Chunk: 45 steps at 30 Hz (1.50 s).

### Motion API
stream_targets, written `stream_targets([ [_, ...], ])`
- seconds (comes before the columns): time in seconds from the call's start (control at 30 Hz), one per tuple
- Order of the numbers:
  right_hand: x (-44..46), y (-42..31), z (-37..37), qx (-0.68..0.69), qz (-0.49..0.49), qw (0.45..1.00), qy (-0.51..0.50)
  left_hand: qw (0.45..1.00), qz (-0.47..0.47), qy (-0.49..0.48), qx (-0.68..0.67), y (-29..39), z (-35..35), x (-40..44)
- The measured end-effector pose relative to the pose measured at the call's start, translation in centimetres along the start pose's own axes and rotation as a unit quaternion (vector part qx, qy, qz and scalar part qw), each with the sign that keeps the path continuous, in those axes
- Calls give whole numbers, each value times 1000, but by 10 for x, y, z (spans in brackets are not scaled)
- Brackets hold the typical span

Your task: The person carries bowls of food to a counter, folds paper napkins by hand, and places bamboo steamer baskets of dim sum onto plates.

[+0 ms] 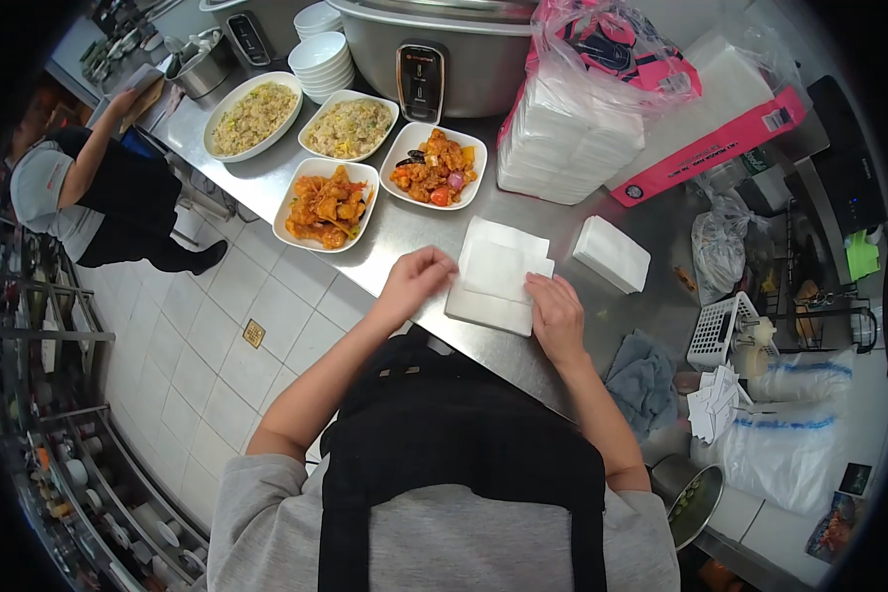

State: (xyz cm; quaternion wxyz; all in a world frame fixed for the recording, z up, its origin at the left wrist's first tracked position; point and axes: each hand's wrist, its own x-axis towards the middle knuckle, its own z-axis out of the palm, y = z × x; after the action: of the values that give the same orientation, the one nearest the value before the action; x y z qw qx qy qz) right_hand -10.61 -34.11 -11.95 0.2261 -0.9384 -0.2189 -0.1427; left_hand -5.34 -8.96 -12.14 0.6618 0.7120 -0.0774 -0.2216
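A folded white paper napkin (503,259) lies over a stack of napkins (485,309) on the steel counter, in front of my body. My left hand (417,284) is at the napkin's left edge, its fingers curled and the fingertips closed against that edge. On the opposite side, my right hand (556,314) pinches the right edge between thumb and fingers. A second pile of white napkins (612,255) sits apart, to the right of my right hand.
Two dishes of saucy food, one orange-brown (326,207) and one mixed (434,168), stand beside two fried rice dishes (255,120). Behind are a large cooker (429,59) and bagged napkin packs (572,138). A grey cloth (641,383) lies right. A co-worker (99,192) stands far left.
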Motion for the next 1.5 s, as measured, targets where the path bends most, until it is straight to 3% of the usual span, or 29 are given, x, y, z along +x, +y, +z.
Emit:
stream_targets([
  [0.03, 3, -4, -3, 18, 18, 1000, 19, 1000, 1, 1, 0, -7, 1, -3],
  [0.07, 4, -8, -2, 18, 17, 1000, 19, 973, -107, -62, -197, -13, 3, -7],
  [0.1, 6, -14, 0, 21, 3, 1000, 11, 892, -208, -122, -382, -17, 6, -10],
  [0.27, 4, -10, 14, 7, 4, 999, 34, 883, -240, -214, -343, -2, 22, -19],
  [0.37, 14, -14, 2, 55, 82, 995, 9, 853, -233, -229, -407, 10, 23, -12],
  [0.43, 17, -21, -8, 63, 49, 995, 65, 772, -268, -208, -538, 16, 22, -1],
  [0.47, 16, -26, -12, 61, 52, 994, 68, 756, -240, -234, -562, 20, 23, 4],
  [0.5, 13, -31, -17, 70, 10, 996, 47, 756, -243, -240, -558, 21, 28, 9],
  [0.57, 9, -29, -27, 76, -25, 996, 28, 873, -220, -140, -413, 23, 41, 21],
  [0.67, 4, -9, -42, 120, 48, 986, 103, 871, -207, -168, -413, 34, 63, 47],
  [0.7, 5, -1, -44, 227, 178, 934, 211, 877, -189, -191, -398, 37, 73, 57],
  [0.73, 4, 9, -47, 323, 300, 842, 310, 882, -177, -218, -378, 48, 84, 66],
  [0.77, 2, 25, -53, 321, 304, 841, 312, 881, -180, -222, -377, 53, 97, 77],
  [0.83, -6, 63, -72, 486, 407, 744, 212, 900, -158, -242, -327, 64, 122, 103],
  [0.97, -16, 112, -93, 487, 397, 732, 262, 942, -66, -252, -212, 55, 157, 168],
  [1.03, -21, 131, -94, 412, 432, 767, 234, 972, -46, -186, -137, 54, 166, 184],
  [1.1, -28, 144, -81, 395, 442, 767, 246, 977, -23, -186, -97, 49, 170, 191],
  [1.17, -38, 161, -66, 290, 471, 802, 226, 994, 33, -100, 13, 44, 173, 193],
  [1.3, -37, 159, -49, 195, 449, 818, 302, 994, 76, -61, 53, 30, 178, 193],
  [1.5, -30, 152, -49, 128, 485, 825, 262, 987, 128, 9, 92, 18, 178, 191],
])
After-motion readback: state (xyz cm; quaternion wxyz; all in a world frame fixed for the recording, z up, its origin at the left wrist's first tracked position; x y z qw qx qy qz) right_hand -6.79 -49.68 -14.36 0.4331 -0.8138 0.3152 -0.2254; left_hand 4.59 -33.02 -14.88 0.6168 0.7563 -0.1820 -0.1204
